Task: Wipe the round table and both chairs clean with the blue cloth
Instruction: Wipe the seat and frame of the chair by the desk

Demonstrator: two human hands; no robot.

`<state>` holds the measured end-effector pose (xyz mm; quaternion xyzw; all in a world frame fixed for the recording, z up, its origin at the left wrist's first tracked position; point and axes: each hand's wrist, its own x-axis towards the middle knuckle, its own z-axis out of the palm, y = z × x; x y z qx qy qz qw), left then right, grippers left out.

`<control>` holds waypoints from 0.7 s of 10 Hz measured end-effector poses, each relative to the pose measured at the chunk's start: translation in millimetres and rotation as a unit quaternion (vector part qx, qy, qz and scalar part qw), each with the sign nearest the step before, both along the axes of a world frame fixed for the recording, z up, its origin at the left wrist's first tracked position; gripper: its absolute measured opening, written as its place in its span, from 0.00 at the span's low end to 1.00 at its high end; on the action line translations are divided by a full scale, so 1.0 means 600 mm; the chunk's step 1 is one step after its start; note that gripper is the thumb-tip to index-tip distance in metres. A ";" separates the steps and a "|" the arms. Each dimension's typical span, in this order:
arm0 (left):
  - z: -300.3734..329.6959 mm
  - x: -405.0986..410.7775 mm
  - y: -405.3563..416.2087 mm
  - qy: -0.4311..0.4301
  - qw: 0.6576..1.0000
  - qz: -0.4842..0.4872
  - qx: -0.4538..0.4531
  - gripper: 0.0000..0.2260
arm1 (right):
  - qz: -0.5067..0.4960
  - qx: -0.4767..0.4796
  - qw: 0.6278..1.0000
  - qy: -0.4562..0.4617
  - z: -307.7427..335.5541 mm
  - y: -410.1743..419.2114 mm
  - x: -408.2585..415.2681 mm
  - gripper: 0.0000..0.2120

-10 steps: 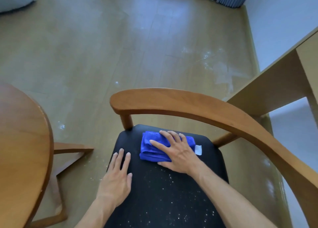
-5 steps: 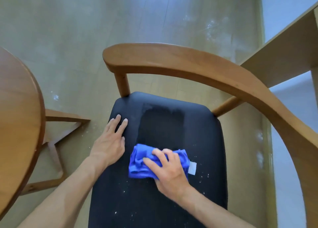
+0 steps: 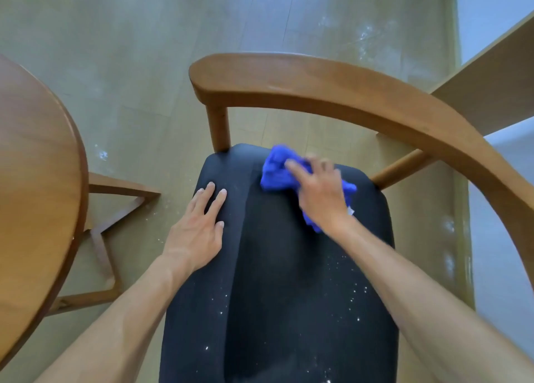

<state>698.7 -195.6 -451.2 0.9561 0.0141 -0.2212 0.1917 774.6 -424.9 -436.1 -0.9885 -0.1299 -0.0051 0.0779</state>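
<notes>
Your right hand [image 3: 320,193] sits in the upper middle of the frame, on the far end of the black seat [image 3: 277,281] of the chair [image 3: 332,87]. It presses down on the bunched blue cloth [image 3: 277,168]. The fingers are blurred, so you cannot tell whether they lie flat on the cloth or curl into it. The cloth shows at the fingertips, close to the far edge of the seat, and again under the wrist, where a small white tag peeks out.

Your left hand [image 3: 196,226] lies flat on the left side of the seat, left of centre in the frame, fingers straight and slightly spread, holding nothing.

A darker band runs down the middle of the seat from the cloth toward you. White specks dot the seat in the lower right of the frame and near the bottom edge.

The chair's curved wooden backrest arcs across the top and right. The round counter [image 3: 34,180] fills the left edge, its wooden base [image 3: 109,238] on the floor [image 3: 144,50] beside the chair. A pale wooden board [image 3: 497,82] crosses the upper right corner.
</notes>
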 end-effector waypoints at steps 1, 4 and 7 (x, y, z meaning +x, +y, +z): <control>-0.005 -0.002 0.004 -0.010 1.000 0.001 -0.006 0.27 | -0.154 -0.007 0.988 0.021 -0.015 0.021 0.036 0.22; 0.012 0.011 0.024 0.026 0.997 0.005 -0.071 0.26 | 0.301 0.077 0.950 -0.009 -0.005 0.058 -0.414 0.10; 0.003 0.013 0.040 -0.010 0.986 0.085 -0.145 0.28 | 0.048 0.050 0.997 -0.040 -0.003 0.111 0.001 0.22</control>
